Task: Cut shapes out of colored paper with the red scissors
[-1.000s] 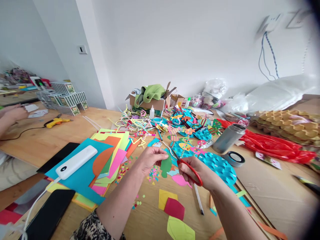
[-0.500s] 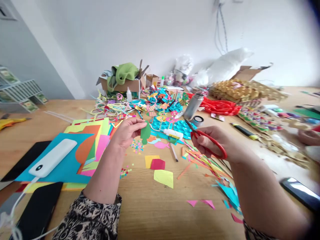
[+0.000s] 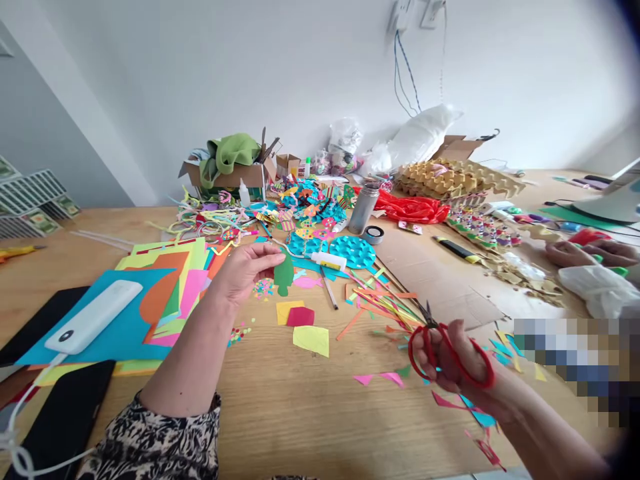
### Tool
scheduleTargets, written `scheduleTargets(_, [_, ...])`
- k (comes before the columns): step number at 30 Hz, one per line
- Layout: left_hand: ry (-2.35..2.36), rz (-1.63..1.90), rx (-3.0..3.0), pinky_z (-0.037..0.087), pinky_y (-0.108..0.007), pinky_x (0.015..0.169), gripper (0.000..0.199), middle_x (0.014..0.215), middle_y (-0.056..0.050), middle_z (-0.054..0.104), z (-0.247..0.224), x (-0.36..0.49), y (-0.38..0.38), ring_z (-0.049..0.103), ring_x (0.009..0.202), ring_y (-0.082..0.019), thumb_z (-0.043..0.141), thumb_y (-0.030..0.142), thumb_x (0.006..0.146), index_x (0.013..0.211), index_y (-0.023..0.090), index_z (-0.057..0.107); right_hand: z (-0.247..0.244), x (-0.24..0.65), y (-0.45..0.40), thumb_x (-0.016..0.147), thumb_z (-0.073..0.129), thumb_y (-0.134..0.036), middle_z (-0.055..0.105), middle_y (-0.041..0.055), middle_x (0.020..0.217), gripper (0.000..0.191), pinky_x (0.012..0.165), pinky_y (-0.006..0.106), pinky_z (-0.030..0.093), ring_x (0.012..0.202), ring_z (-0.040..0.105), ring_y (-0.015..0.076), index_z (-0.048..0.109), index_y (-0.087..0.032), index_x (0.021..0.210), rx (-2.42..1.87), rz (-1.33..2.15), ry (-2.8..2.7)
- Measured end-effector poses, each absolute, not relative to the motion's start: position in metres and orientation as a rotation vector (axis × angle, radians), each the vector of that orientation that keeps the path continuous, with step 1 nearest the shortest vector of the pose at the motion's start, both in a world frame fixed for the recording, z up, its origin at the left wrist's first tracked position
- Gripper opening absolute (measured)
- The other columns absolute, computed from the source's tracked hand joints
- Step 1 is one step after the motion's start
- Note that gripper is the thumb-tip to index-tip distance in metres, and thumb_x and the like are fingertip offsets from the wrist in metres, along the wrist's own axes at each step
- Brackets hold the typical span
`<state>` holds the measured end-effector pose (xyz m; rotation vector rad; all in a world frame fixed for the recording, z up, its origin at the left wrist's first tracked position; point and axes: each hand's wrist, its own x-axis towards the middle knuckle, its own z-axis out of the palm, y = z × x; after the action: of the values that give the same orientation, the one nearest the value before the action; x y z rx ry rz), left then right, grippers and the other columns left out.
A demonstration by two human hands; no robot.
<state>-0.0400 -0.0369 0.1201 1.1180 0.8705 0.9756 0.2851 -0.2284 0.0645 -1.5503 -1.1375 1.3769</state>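
My left hand (image 3: 251,267) pinches a green paper cutout (image 3: 285,276) between thumb and fingers, held above the table. Lower on the right, my right hand (image 3: 453,357) has its fingers through the red handles of a pair of scissors (image 3: 477,363), whose dark blades point up and away from me. Yellow, red and pale yellow paper pieces (image 3: 311,340) lie on the wood between my hands. Beyond them are a white glue tube (image 3: 329,261), a pen (image 3: 329,288) and a pink paper fish (image 3: 307,283). Narrow coloured paper strips (image 3: 383,303) lie left of the scissors.
Coloured paper sheets (image 3: 115,307) carry a white power bank (image 3: 95,317) at left. Toward the wall stand a metal bottle (image 3: 364,210), a cardboard box (image 3: 230,177) and stacked egg trays (image 3: 455,179). At the right edge another person's hands (image 3: 575,253) work.
My right hand with the scissors has moved down and to the right, away from the green cutout. My left hand still holds the cutout. The view has turned to the right.
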Motion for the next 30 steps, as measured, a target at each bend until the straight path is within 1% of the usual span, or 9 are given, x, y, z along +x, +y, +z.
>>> scheduleTargets(3, [0.923,0.936,1.104,0.048,-0.025,0.059,0.03,0.066,-0.003,0.069,0.105,-0.04,-0.05,0.062,0.06,-0.013,0.088,0.032,0.051,0.068,0.014,0.072,0.062,0.275,-0.224,0.068,0.028,-0.095,0.051,0.0062,0.062,0.083,0.037,0.024,0.027,0.05,0.04,0.014,0.061,-0.018,0.068,-1.365,1.431,-0.861])
scheduleTargets(4, [0.944,0.923,1.09,0.047,-0.024,0.058,0.03,0.066,-0.003,0.069,0.098,-0.04,-0.055,0.062,0.058,-0.012,0.088,0.032,0.051,0.069,0.014,0.072,0.063,0.271,-0.219,0.068,0.032,-0.094,0.051,0.0064,0.062,0.081,0.037,0.024,0.028,0.05,0.04,0.0139,0.061,-0.018,0.068,-1.328,1.387,-0.824])
scheduleTargets(6, [0.988,0.937,1.019,0.046,-0.024,0.057,0.031,0.066,-0.003,0.07,0.084,-0.037,-0.066,0.061,0.057,-0.012,0.089,0.033,0.05,0.069,0.014,0.072,0.066,0.258,-0.205,0.077,0.045,-0.084,0.053,0.0061,0.066,0.067,0.041,0.024,0.033,0.054,0.044,0.0146,0.06,-0.019,0.072,-1.303,1.276,-0.822])
scheduleTargets(8, [1.025,0.977,0.94,0.045,-0.023,0.055,0.033,0.065,-0.003,0.07,0.068,-0.034,-0.075,0.06,0.056,-0.011,0.089,0.034,0.048,0.069,0.014,0.072,0.067,0.238,-0.185,0.077,0.064,-0.069,0.057,0.0057,0.071,0.051,0.045,0.024,0.037,0.058,0.048,0.0144,0.059,-0.019,0.077,-1.331,1.223,-0.951])
scheduleTargets(9, [1.025,0.999,0.9,0.047,-0.024,0.055,0.034,0.066,-0.003,0.07,0.061,-0.031,-0.079,0.06,0.056,-0.011,0.089,0.034,0.047,0.069,0.014,0.071,0.067,0.225,-0.173,0.077,0.067,-0.065,0.057,0.0049,0.072,0.047,0.048,0.024,0.039,0.059,0.049,0.0145,0.059,-0.019,0.078,-1.365,1.205,-1.028])
scheduleTargets(14, [1.041,1.18,0.765,0.049,-0.024,0.057,0.038,0.065,-0.001,0.07,0.035,-0.024,-0.085,0.061,0.056,-0.011,0.09,0.034,0.045,0.068,0.014,0.068,0.061,0.158,-0.125,0.065,0.079,-0.057,0.057,0.0,0.069,0.047,0.054,0.025,0.042,0.06,0.051,0.0142,0.056,-0.019,0.08,-1.314,1.31,-1.367])
scheduleTargets(18, [1.03,1.247,0.721,0.05,-0.024,0.056,0.039,0.065,-0.002,0.07,0.027,-0.023,-0.083,0.061,0.056,-0.012,0.089,0.035,0.045,0.069,0.013,0.067,0.057,0.132,-0.102,0.062,0.08,-0.051,0.055,-0.0031,0.062,0.043,0.052,0.025,0.04,0.055,0.05,0.0128,0.054,-0.019,0.076,-1.289,1.329,-1.437])
scheduleTargets(25, [1.088,1.273,0.754,0.047,-0.022,0.055,0.035,0.062,0.0,0.068,0.016,-0.027,-0.081,0.06,0.053,-0.01,0.086,0.027,0.051,0.076,0.014,0.066,0.051,0.139,-0.072,0.061,0.074,-0.042,0.054,-0.0034,0.063,0.034,0.053,0.026,0.04,0.055,0.049,0.0126,0.054,-0.02,0.077,-1.315,1.226,-1.519])
scheduleTargets(30, [1.149,1.332,0.794,0.045,-0.021,0.053,0.031,0.064,-0.001,0.069,0.012,-0.03,-0.078,0.058,0.052,-0.009,0.083,0.031,0.056,0.075,0.013,0.066,0.065,0.153,-0.035,0.06,0.068,-0.039,0.054,-0.0032,0.061,0.029,0.053,0.026,0.039,0.054,0.05,0.0134,0.051,-0.021,0.074,-1.343,1.156,-1.701])
